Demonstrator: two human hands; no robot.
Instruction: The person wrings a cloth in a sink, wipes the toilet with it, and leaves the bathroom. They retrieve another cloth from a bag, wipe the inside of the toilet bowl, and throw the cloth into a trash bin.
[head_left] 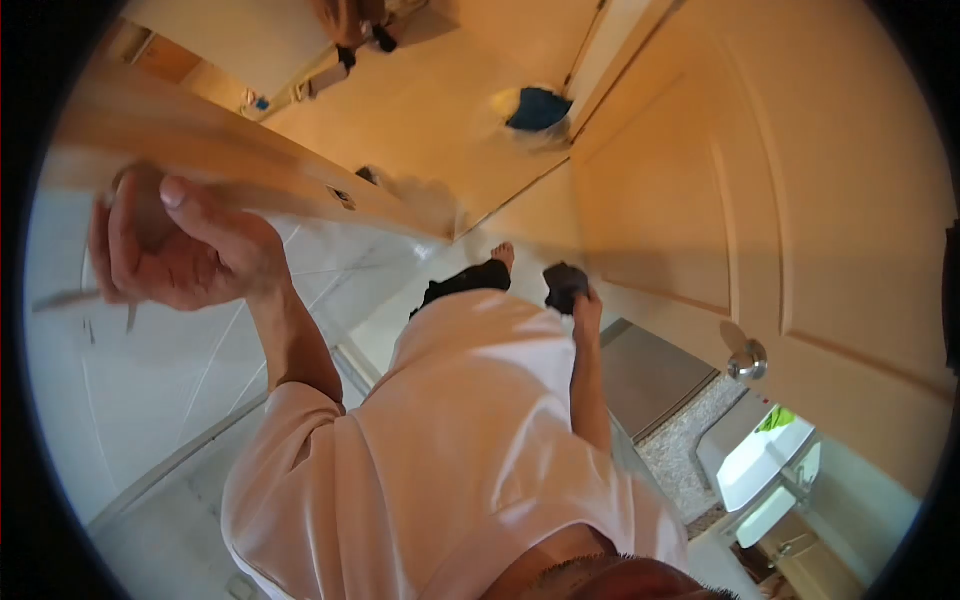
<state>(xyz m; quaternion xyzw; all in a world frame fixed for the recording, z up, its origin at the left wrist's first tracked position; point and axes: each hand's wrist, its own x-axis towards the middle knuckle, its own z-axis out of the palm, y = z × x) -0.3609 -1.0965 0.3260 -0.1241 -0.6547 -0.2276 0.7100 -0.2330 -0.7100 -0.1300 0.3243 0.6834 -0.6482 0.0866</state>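
Observation:
My left hand (190, 245) is raised beside the pale tiled wall (150, 370), near the wooden door frame (300, 185). Its fingers curl loosely apart from the thumb, and nothing shows in them. Down by my right side, my right hand (588, 305) grips a small dark cloth (566, 286), which hangs bunched in front of the fingers. One bare foot (503, 256) shows ahead of my dark trousers (465, 284), close to the threshold.
A wooden door (680, 190) with a round metal knob (747, 360) stands ajar on my right. Behind it are a speckled counter (680, 440) and a white sink (762, 462). Beyond the doorway, a dark blue item (539, 109) lies on the tan floor (430, 110).

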